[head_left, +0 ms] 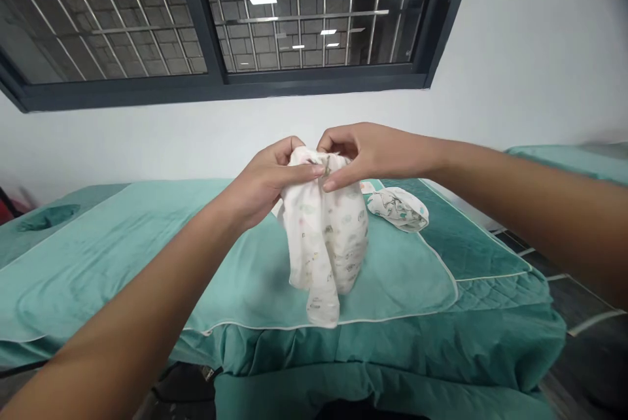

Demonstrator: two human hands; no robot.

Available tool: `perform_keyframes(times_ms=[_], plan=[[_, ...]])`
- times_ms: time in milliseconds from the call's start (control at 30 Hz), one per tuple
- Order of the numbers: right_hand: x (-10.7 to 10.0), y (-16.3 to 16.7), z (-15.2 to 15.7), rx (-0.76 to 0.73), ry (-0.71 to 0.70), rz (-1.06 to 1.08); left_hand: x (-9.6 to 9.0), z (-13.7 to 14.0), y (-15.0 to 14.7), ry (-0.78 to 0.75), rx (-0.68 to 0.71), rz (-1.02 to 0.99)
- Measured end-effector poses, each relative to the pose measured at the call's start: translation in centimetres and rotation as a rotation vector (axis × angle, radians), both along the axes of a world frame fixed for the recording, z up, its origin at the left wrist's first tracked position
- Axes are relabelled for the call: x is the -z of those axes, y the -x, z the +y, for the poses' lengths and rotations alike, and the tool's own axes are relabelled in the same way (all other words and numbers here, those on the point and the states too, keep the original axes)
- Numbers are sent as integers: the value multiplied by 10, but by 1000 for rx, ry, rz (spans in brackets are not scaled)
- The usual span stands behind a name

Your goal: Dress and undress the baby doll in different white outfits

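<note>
The left hand (262, 181) is closed, thumb against fingers, on the gathered top of a white, soft cloth garment with small pastel prints (346, 237). The right hand (370, 150) pinches the same top edge beside it. The garment hangs above a teal, velvety bed cover (392, 282), near a rounded, white printed cloth bundle (398, 209).

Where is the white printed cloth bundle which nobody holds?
The bundle lies right of centre in the head view, on teal fabric bedding, right of the held white printed cloth.
</note>
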State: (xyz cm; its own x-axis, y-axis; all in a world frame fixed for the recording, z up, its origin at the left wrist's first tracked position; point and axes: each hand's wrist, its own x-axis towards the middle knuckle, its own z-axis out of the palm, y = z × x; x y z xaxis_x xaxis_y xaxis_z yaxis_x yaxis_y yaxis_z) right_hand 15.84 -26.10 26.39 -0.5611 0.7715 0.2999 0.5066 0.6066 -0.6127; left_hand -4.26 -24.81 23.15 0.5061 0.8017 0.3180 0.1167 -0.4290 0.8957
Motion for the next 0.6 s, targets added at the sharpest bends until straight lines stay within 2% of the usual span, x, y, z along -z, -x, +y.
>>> perform_keyframes(times_ms=[67, 133, 333, 467, 533, 600], plan=[[2, -2, 2, -64, 156, 31, -5, -2, -2, -107, -47, 49], [6, -3, 5, -80, 233, 93, -8, -3, -2, -181, -71, 110], [10, -18, 12, -16, 170, 189, -7, 2, 22, -208, -144, 400], [13, -42, 15, -16, 272, 142, -3, 14, 40, -332, -247, 431], [19, -49, 17, 74, 314, 64, 1, 20, 43, -393, -343, 428], [26, -48, 20, 179, 307, 52, 6, 24, 42, -361, -402, 424]])
